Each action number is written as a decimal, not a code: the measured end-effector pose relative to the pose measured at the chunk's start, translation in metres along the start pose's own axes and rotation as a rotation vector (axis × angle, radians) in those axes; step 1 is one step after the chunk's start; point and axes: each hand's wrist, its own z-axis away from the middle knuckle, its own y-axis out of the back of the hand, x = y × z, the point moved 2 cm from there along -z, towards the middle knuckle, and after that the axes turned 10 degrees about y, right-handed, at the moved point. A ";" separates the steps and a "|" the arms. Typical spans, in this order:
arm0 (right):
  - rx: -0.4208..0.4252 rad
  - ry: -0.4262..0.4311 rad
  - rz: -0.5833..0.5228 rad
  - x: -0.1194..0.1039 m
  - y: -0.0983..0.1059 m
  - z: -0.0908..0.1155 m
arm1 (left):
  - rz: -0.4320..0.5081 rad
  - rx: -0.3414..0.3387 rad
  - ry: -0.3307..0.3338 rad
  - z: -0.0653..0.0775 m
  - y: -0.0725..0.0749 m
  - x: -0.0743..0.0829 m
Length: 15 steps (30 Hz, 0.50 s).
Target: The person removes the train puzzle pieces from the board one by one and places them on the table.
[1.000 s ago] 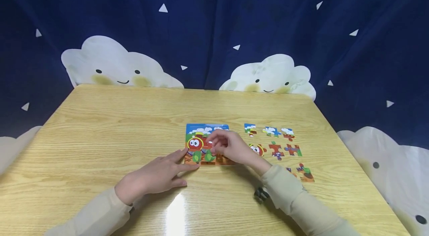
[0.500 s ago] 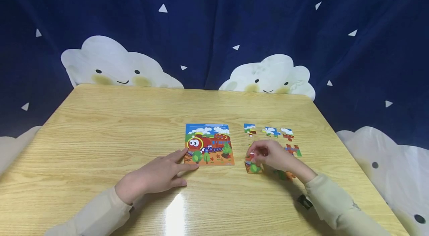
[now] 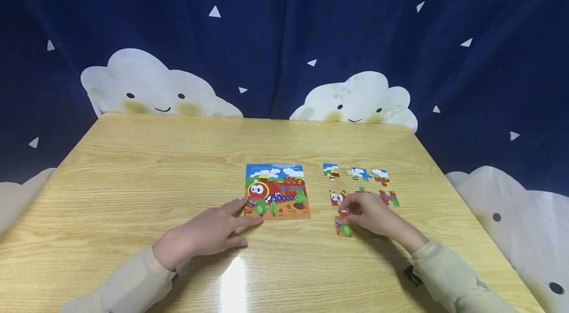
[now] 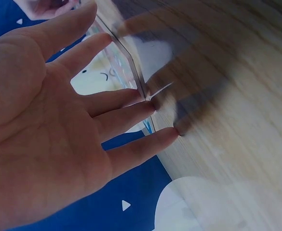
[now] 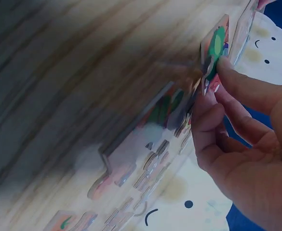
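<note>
A square picture card [image 3: 284, 189] of a red train lies mid-table. My left hand [image 3: 206, 231] rests at its left and lower-left edge, fingers spread and fairly straight. To the card's right, my right hand [image 3: 373, 214] pinches a puzzle piece [image 3: 345, 230] between thumb and fingers; the piece shows a green tree on orange ground. In the right wrist view this puzzle piece [image 5: 218, 43] is tilted up on edge. Just behind it lies a piece with the engine's eyes [image 3: 337, 198]. My right hand partly covers other pieces.
More loose pieces lie on the right: a sky corner piece [image 3: 330, 171], a cloud piece [image 3: 359, 174], another cloud piece [image 3: 381, 176] and a red carriage piece [image 3: 389, 198]. A dark blue curtain [image 3: 266, 31] hangs behind the wooden table [image 3: 178, 140].
My right hand has gone from over the picture card to the loose pieces on the right, the tree piece in its fingers, then slightly nearer and rightward. My left hand has stayed put.
</note>
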 end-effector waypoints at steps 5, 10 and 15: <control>0.011 -0.003 0.024 -0.001 -0.002 0.001 | 0.002 0.001 -0.002 0.000 0.000 0.000; 0.007 0.009 0.010 0.002 -0.003 0.001 | -0.002 0.000 0.003 -0.001 0.001 0.001; -0.010 -0.001 -0.003 0.002 -0.003 0.000 | 0.014 -0.023 0.014 0.000 0.000 -0.002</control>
